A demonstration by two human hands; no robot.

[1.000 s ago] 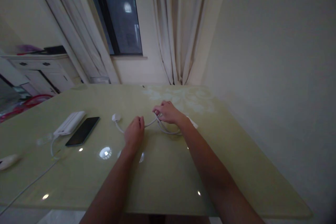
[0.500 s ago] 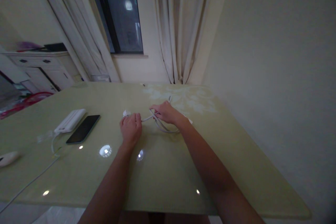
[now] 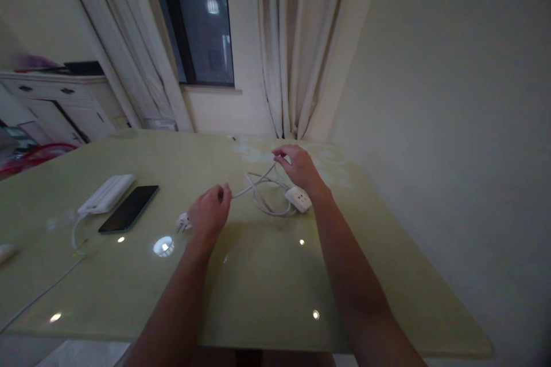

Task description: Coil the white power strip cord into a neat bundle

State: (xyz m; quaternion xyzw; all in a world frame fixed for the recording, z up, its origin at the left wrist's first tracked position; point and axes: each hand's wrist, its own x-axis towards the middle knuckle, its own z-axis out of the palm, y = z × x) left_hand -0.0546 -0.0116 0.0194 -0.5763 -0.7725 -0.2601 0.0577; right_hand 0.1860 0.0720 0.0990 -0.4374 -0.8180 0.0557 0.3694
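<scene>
A white extension cord (image 3: 270,213) lies in loose loops on the table. At one end is its white socket block (image 3: 298,199), just under my right wrist; at the other is a white plug (image 3: 183,222) with metal prongs, beside my left hand. My left hand (image 3: 210,209) is closed around the cord near the plug. Higher and further right, my right hand (image 3: 297,165) pinches the cord between thumb and fingers. A stretch of cord runs fairly straight between the two hands, above the loops.
On the left of the greenish glossy table (image 3: 258,292) lie a black phone (image 3: 129,209) and a white power bank (image 3: 107,194) with a cable (image 3: 47,289) running to the front edge. A pale object (image 3: 6,252) sits at the far left. A wall (image 3: 451,126) borders the right side.
My right hand has moved up and to the right along the cord, uncovering the socket block. The plug now shows left of my left hand, and the cord between my hands is longer.
</scene>
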